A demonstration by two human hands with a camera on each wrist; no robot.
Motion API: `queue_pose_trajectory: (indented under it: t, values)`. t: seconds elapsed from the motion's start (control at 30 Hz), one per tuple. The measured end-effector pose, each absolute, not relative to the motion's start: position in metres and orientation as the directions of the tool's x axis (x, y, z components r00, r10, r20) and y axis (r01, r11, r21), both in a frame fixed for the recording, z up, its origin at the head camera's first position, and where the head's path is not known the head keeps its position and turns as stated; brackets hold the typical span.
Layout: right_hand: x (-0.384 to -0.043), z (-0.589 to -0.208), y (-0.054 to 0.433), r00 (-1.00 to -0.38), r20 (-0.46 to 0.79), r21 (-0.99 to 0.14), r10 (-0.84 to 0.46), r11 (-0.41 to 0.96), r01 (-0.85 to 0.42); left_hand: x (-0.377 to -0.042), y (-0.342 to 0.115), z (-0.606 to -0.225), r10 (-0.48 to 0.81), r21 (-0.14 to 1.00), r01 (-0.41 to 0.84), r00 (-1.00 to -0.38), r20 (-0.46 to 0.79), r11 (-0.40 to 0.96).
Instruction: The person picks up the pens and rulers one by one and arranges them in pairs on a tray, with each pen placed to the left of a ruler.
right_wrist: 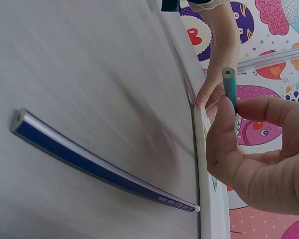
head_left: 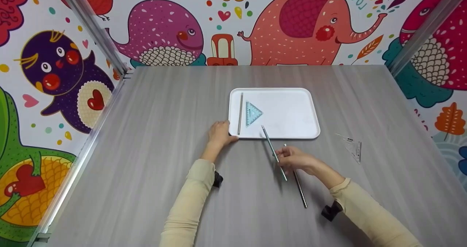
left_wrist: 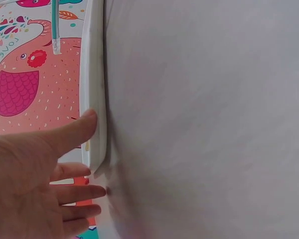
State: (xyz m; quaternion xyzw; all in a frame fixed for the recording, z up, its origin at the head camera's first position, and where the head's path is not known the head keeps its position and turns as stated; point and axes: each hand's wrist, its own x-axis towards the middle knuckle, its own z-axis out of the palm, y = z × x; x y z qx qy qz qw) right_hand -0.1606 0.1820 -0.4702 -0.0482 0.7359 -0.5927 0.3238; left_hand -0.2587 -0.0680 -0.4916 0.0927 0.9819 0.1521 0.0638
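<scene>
My right hand [head_left: 296, 159] pinches a green pencil [head_left: 269, 140] between thumb and fingertips. Its eraser end points forward over the front rim of a white tray [head_left: 288, 112]; the unsharpened end [right_wrist: 228, 73] faces back. Below the right hand, a blue-and-silver pencil [right_wrist: 89, 155] lies on the table, partly hidden by the hand in the head view. My left hand [head_left: 219, 132] rests at the tray's front left corner, thumb against the front rim and fingers along the left side. On the tray, a pencil [head_left: 240, 114] lies along the left side beside a light-blue set square [head_left: 251, 114].
A clear set square [head_left: 359, 152] lies on the grey wood-look table [head_left: 164, 130], right of the tray. Cartoon-printed walls [head_left: 226, 24] stand behind and at both sides, with metal rails [head_left: 95, 28] at the corners.
</scene>
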Motion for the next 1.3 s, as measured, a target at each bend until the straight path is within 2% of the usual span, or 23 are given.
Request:
queue_pose_trajectory:
  t: [0.5, 1.3]
  values:
    - [-0.183, -0.464, 0.180, -0.827, -0.419, -0.904, -0.376, 0.258, 0.340, -0.257, -0.069, -0.490, 0.210, 0.332, 0.171, -0.974, -0.084, 0.928]
    - [-0.216, -0.459, 0.167, -0.851, -0.418, -0.904, -0.318, 0.238, 0.355, -0.260, -0.070, -0.492, 0.222, 0.298, 0.191, -0.972, -0.073, 0.935]
